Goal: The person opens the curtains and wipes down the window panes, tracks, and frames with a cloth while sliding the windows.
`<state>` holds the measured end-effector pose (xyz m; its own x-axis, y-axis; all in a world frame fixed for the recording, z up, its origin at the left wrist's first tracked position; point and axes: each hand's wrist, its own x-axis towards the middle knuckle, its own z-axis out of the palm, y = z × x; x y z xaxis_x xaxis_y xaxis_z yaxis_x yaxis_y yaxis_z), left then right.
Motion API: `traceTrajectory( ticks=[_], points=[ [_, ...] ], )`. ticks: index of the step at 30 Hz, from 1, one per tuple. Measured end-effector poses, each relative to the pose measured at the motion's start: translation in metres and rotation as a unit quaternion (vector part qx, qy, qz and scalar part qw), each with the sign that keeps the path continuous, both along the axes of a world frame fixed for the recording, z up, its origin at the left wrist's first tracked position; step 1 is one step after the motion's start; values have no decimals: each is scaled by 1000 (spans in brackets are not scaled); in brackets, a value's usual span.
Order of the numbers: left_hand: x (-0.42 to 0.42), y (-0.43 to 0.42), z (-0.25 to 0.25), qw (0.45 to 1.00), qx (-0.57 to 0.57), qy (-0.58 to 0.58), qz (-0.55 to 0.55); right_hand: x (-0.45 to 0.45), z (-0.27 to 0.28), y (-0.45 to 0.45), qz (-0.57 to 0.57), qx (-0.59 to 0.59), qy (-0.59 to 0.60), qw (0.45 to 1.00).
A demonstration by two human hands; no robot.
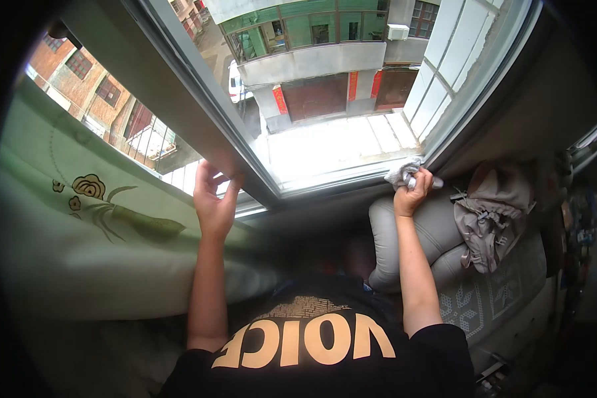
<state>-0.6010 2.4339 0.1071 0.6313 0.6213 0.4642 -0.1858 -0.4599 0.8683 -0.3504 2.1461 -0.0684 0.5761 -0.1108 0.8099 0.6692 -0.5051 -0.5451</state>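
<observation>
A crumpled grey-white cloth (404, 174) is bunched in my right hand (414, 192), whose fingers are closed around it. That hand is at the lower right corner of the window, by the sill track (341, 182). My left hand (215, 202) is raised beside the window's middle frame post (212, 116), thumb and fingers apart with nothing between them. Its fingertips are close to the glass and post; whether they touch, I cannot tell.
A green curtain (113, 229) with a flower pattern hangs at the left. To the right are a grey padded seat (414, 229) and a grey-beige backpack (491, 219) on it. Beyond the window, a building (312, 60) and a street show.
</observation>
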Motion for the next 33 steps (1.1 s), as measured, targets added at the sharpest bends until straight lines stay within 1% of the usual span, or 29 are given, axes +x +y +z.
traceTrajectory(
  ticks=[1, 3, 4, 5, 8, 9, 11, 13, 14, 16, 19, 20, 21, 23, 25, 27, 28, 29, 31, 33],
  points=[
    [-1, 1, 0, 1000, 2, -2, -2, -8, 1, 8, 5, 36, 27, 999],
    [-1, 3, -1, 1000, 11, 5, -10, -33, 8, 26, 45, 19, 31, 998],
    [-1, 3, -2, 1000, 13, 1, -11, -47, 10, 38, 82, 5, 21, 996],
    [-1, 4, -3, 1000, 12, -1, -9, -64, 10, 55, 87, -5, 19, 996],
    [0, 2, -3, 1000, 13, 0, 3, -121, 13, 107, 151, -45, 24, 987],
    [0, 1, -3, 1000, 13, 3, 13, -141, 14, 122, 186, -74, 45, 979],
    [-1, 1, -2, 999, 27, 7, 21, -169, 21, 151, 261, -99, 24, 960],
    [-1, 2, 0, 999, 37, 17, 24, -174, 19, 160, 259, -69, 61, 961],
    [0, 3, -1, 999, 39, 18, 26, -171, 23, 160, 261, -67, 56, 961],
    [-1, 4, 0, 999, 35, 12, 22, -164, 29, 147, 304, -116, 39, 945],
    [-2, 5, -3, 999, 38, 16, 20, -149, 40, 133, 338, -142, 31, 930],
    [-2, 7, -3, 998, 50, 24, 23, -140, 44, 127, 317, -142, 27, 938],
    [-2, 8, -2, 998, 50, 22, 27, -124, 47, 120, 307, -160, -10, 938],
    [0, 5, 1, 998, 50, 23, 23, -101, 86, 102, 293, -121, -65, 946],
    [0, 4, 2, 998, 45, 21, 25, -77, 129, 83, 264, -116, -114, 951],
    [0, 6, 0, 998, 53, 26, 29, -44, 180, 61, 210, -55, -185, 958],
    [0, 5, 1, 998, 54, 26, 31, -25, 227, 53, 176, -2, -270, 946],
    [1, 6, 1, 998, 47, 34, 34, 0, 277, 36, 139, -5, -336, 931],
    [0, 8, -2, 998, 61, 19, 25, 42, 358, 17, 70, -4, -399, 914],
    [0, 6, -2, 998, 58, 28, 23, 73, 427, 17, 50, 4, -430, 902]
  ],
)
